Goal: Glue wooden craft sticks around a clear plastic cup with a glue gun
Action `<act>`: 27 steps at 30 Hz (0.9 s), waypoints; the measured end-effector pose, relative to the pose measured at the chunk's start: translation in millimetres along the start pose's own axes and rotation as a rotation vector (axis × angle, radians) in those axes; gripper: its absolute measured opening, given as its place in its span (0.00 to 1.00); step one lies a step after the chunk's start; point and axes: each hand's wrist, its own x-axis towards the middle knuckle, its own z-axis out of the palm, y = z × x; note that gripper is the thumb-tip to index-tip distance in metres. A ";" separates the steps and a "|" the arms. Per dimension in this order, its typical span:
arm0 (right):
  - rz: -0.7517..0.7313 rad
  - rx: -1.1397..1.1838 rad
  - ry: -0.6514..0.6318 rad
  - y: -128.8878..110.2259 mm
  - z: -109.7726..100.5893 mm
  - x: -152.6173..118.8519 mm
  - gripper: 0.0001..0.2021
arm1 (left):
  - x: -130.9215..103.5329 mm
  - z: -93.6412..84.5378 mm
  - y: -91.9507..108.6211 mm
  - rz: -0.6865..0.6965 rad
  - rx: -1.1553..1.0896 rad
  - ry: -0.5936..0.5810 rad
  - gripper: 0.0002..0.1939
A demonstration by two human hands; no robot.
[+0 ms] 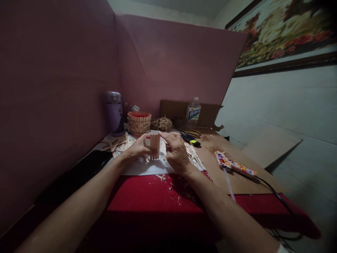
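A small box-like container [154,146] with wooden craft sticks along its side stands upright between my hands, above a white sheet [147,170]. My left hand [138,147] grips it from the left, with thumb and fingers closed on its side. My right hand [174,147] is at its right, fingers curled, the index fingertip pressed to the upper right edge. Loose wooden craft sticks [117,143] lie in a heap beyond my left hand, and more sticks [196,158] lie to the right of my right hand.
Behind stand a purple flask [114,114], a stick-clad round pot [139,123], twine [163,123] and a plastic bottle [193,111]. Scissors [192,133], a yellow-black cutter [191,140] and a flowery glue gun [234,164] with a cord lie on cardboard [210,175]. Scraps dot the red cloth [147,196].
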 end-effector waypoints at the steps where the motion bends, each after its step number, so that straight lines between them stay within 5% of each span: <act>1: 0.004 -0.006 0.004 0.2 -0.1 -0.2 0.30 | 0.1 -0.4 -0.7 0.003 0.002 -0.010 0.30; 10: 0.016 -0.104 -0.059 -0.5 -2.1 -2.4 0.34 | 7.2 -1.3 -19.2 0.129 0.008 -0.008 0.28; 27: 0.041 -0.111 -0.053 -1.3 -0.5 -3.5 0.34 | 6.8 5.9 -16.6 0.220 0.037 -0.043 0.19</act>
